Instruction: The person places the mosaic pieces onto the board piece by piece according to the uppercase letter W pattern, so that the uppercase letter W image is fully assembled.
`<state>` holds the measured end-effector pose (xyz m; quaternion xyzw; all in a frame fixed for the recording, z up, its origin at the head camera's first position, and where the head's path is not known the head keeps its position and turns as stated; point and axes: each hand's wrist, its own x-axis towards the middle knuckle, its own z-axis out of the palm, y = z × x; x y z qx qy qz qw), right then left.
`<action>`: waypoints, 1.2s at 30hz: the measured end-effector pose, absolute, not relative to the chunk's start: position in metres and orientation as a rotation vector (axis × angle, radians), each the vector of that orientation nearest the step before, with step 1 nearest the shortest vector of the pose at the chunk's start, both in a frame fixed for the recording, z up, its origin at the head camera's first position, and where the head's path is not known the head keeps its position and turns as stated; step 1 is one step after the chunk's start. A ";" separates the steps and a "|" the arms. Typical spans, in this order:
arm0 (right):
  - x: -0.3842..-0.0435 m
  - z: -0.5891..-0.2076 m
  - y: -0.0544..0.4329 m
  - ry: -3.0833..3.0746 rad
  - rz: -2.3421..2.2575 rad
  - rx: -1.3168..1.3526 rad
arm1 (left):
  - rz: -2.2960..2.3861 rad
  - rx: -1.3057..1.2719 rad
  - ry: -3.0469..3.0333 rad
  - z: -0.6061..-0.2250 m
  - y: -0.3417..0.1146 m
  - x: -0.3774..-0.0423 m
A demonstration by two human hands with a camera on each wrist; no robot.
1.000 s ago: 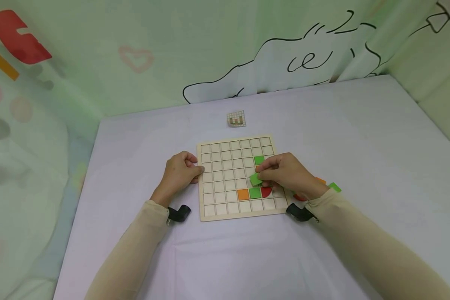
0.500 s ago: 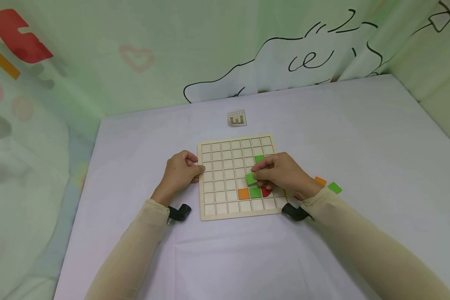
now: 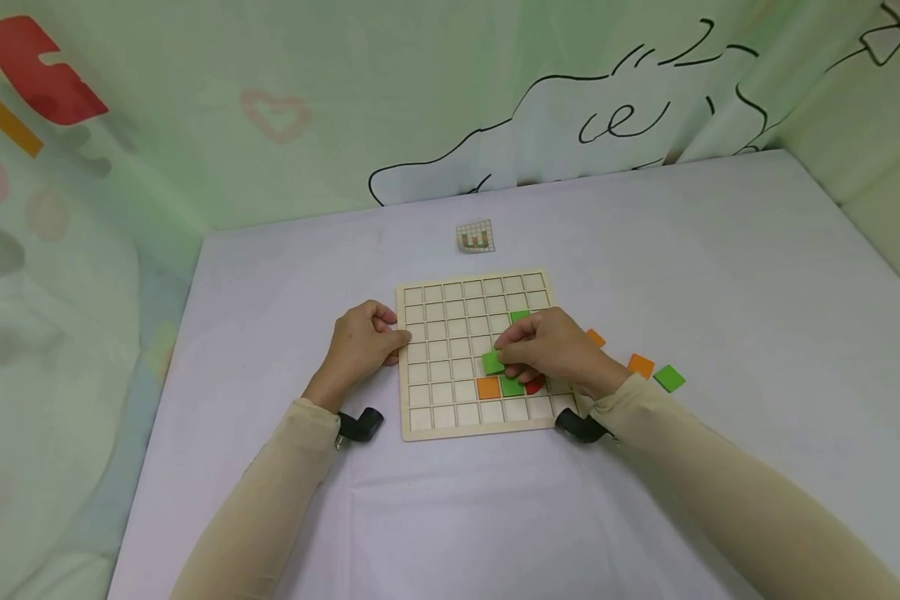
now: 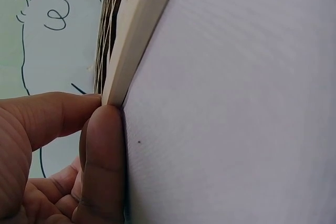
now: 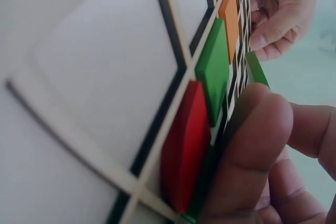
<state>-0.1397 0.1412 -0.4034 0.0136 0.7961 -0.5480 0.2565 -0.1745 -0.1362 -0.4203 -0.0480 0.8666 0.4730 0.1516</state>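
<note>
A pale wooden grid board (image 3: 441,392) lies on the table. My left hand (image 3: 362,340) pinches its left edge; the left wrist view shows the thumb and a finger (image 4: 105,140) at the rim. Over the board, my right hand (image 3: 551,346) pinches a green square tile (image 3: 492,362), tilted, between thumb and fingers. Just in front of that tile, a row in the board holds an orange tile (image 3: 488,388), a green tile (image 3: 511,387) and a red tile (image 3: 535,384) with a curved edge. Another green tile (image 3: 520,316) sits farther back, partly covered by the right hand.
Loose on the table right of the board are an orange tile (image 3: 641,365), a green tile (image 3: 669,378) and another orange piece (image 3: 596,337), part-hidden by the right hand. Behind the board lies a small card (image 3: 476,237) printed with a coloured grid pattern.
My right hand has shifted left across the board with the green tile. A loose orange piece behind its wrist has come into view. The left hand stays at the board's edge.
</note>
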 end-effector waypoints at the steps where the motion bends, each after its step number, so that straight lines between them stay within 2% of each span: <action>1: -0.140 -0.404 0.140 2.160 -1.484 0.036 | 1.358 -0.137 2.489 -0.420 -0.136 -0.174; 36: -0.142 -0.402 0.127 2.169 -1.451 0.055 | 1.399 -0.121 2.465 -0.420 -0.138 -0.174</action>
